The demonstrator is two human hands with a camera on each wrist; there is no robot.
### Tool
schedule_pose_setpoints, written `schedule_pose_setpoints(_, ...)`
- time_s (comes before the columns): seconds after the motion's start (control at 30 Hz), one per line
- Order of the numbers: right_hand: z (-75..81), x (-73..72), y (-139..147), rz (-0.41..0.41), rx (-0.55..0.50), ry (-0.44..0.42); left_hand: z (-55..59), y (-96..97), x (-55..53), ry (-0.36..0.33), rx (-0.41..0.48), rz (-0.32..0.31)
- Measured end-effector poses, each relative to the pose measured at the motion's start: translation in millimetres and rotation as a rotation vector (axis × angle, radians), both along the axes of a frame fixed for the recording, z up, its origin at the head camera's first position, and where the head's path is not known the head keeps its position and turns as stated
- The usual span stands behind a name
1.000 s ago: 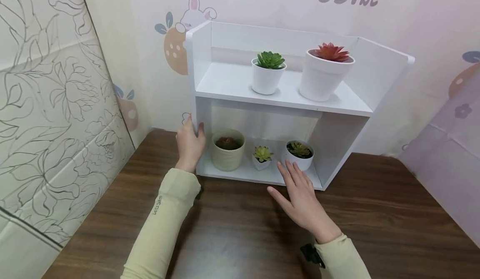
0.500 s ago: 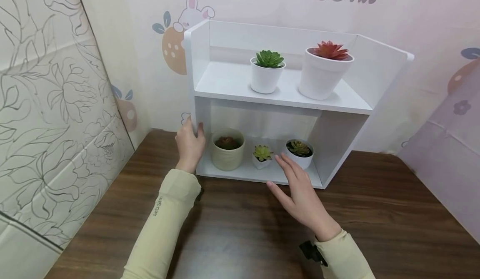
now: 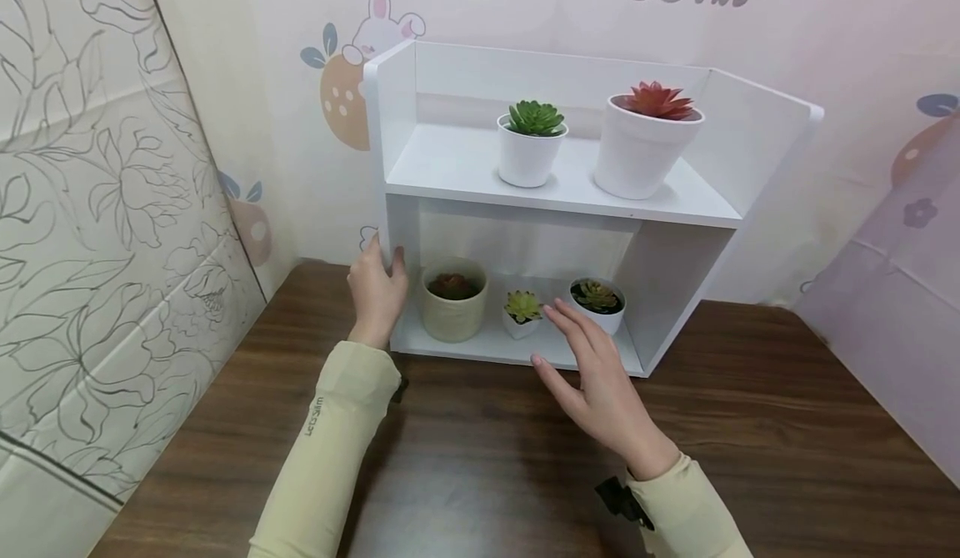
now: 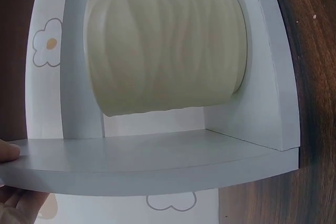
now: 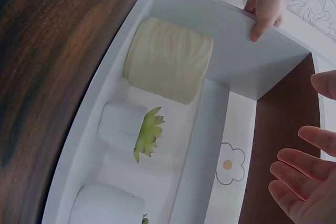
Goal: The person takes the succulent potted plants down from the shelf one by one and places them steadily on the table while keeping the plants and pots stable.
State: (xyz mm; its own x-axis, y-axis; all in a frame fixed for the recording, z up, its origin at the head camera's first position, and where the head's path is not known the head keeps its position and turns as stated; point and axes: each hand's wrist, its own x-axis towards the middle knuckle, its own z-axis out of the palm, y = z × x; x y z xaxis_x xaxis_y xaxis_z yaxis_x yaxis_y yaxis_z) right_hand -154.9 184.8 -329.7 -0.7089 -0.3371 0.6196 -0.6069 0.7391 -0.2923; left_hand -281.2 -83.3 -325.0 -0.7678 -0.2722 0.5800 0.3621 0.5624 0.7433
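A white two-tier shelf stands on the brown wooden table. My left hand grips the edge of its left side panel. The thumb lies inside and the other fingers go round the outside, as the right wrist view also shows. My right hand hovers before the lower tier with fingers extended, holding nothing. Its fingertips overlap the low white pot in the head view. Beside that pot sit a small white pot with a yellow-green succulent and a cream ribbed pot.
On the upper tier are a small white pot with a green succulent and a larger white pot with a red succulent. A wall with cartoon prints rises behind. Floral panels flank the table at left.
My right hand's fingers have shifted slightly up and to the left. The left hand keeps its grip on the side panel, and the pots stay where they were.
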Motion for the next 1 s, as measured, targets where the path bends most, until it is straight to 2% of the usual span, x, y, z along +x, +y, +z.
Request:
schedule_pose_setpoints(0.4, 10.1, -1.1, -1, 0.009, -0.013, 0.015, -0.1, 0.1, -0.3, -0.003, 0.026, -0.005)
schedule_pose_setpoints(1.0, 18.8, -7.5, -9, 0.041, -0.025, 0.090, 0.8, -0.1, 0.0, -0.025, 0.030, -0.020)
